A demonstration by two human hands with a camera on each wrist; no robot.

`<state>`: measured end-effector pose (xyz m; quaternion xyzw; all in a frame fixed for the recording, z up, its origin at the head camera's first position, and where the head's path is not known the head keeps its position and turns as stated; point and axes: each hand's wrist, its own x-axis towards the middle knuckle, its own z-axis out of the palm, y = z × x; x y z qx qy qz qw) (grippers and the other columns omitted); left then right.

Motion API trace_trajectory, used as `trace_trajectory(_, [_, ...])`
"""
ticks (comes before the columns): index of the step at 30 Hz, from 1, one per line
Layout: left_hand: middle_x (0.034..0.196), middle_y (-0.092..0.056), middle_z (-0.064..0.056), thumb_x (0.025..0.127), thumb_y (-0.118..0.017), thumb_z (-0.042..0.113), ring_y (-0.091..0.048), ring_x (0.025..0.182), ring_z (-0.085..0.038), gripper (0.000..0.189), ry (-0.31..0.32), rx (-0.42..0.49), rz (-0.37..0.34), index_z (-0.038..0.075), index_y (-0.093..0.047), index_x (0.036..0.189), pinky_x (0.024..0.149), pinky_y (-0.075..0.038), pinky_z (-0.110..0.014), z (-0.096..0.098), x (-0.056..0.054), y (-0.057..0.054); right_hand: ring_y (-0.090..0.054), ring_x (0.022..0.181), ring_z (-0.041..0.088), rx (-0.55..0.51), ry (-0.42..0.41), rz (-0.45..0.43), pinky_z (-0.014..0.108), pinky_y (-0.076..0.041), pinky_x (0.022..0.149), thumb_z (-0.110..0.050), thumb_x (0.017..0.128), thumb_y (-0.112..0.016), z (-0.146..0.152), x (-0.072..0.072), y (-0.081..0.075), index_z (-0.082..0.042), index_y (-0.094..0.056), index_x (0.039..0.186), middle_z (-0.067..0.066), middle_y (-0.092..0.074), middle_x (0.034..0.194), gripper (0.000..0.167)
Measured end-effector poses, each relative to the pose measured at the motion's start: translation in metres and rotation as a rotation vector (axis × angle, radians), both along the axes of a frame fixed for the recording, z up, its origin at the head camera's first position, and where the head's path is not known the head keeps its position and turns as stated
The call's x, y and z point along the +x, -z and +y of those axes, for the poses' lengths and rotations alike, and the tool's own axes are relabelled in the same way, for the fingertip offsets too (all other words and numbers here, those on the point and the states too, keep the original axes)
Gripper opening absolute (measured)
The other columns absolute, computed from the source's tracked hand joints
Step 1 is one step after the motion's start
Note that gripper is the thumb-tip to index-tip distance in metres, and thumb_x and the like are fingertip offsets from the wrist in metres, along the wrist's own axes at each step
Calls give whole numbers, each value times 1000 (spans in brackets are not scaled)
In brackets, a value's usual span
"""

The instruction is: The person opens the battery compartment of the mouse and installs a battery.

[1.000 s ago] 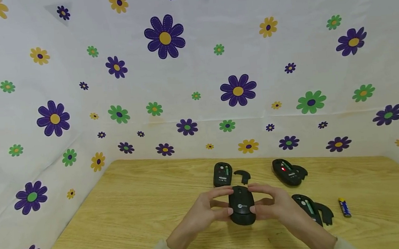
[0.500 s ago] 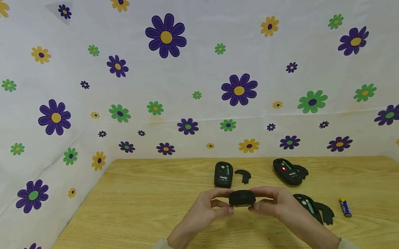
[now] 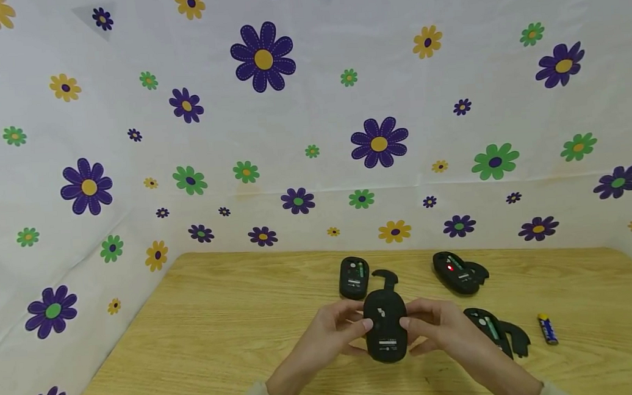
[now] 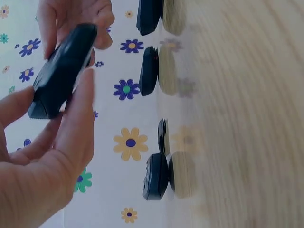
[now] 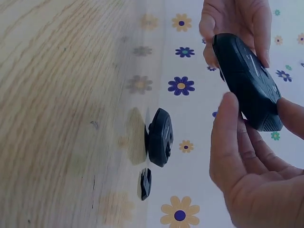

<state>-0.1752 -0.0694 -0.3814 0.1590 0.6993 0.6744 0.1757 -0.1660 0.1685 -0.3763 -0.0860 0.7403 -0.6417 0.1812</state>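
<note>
Between my two hands I hold a black computer mouse (image 3: 387,333), its underside with a white label facing me. My left hand (image 3: 328,337) pinches its left edge, thumb on the underside and fingers behind. The right hand (image 3: 441,329) grips the opposite edge in the same manner. Both wrist views show the mouse raised above the table, its side tilted; the mouse body (image 4: 61,71) spans from one hand to the other. Just beyond it lies a curved black battery cover (image 3: 387,277), partly overlapped by the held mouse in the head view.
Three more mice lie belly-up on the wooden table (image 3: 220,326): one mouse (image 3: 354,277) behind my hands, another mouse (image 3: 454,273) with a red light, and a third mouse (image 3: 487,329) partly behind my right arm. A loose battery (image 3: 547,329) lies at right. Flowered cloth (image 3: 310,112) hangs behind.
The held mouse has been turned over: its top with the logo faced me, then its narrow end, and now its underside. Both hands stay on its sides, the thumbs now on the underside.
</note>
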Motion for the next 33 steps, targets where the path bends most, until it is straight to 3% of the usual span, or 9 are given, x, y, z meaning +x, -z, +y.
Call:
trace_trajectory(6, [113, -59, -14, 99, -63, 2, -68, 94, -23, 49, -15, 93, -65, -3, -49, 145, 65, -64, -40, 4, 7, 0, -67, 91, 25, -63, -35, -51, 46, -62, 82, -15, 105, -56, 1, 4, 1, 18, -42, 139, 12, -66, 108, 50])
trace_trajectory(16, [128, -54, -11, 84, -71, -7, -63, 102, -23, 79, 69, 89, -126, 11, -41, 155, 77, -64, -41, 2, 18, -1, -66, 92, 27, -126, -62, -92, 49, -63, 80, -15, 105, -56, 3, 13, 0, 13, -29, 149, 14, -65, 114, 58])
trace_trajectory(23, [130, -52, -9, 84, -72, -7, -61, 105, -25, 82, 67, 69, -164, 14, -39, 156, 81, -63, -41, 0, 25, 0, -64, 97, 29, -127, -75, -76, 51, -63, 77, -14, 104, -59, 2, 18, 3, -3, -25, 158, 18, -58, 121, 66])
trace_trajectory(29, [126, -52, -9, 85, -71, -9, -61, 104, -24, 79, 86, 73, -189, 15, -42, 155, 81, -63, -40, 2, 29, 3, -65, 105, 32, -150, -109, -75, 52, -63, 76, -12, 101, -63, 1, 20, 8, -5, -25, 160, 25, -51, 137, 70])
trace_trajectory(33, [126, -52, -9, 85, -71, -9, -61, 104, -24, 78, 85, 68, -201, 15, -43, 154, 82, -62, -40, 2, 30, 3, -65, 106, 33, -156, -124, -77, 53, -63, 76, -11, 101, -63, 1, 21, 8, -3, -26, 158, 24, -51, 138, 68])
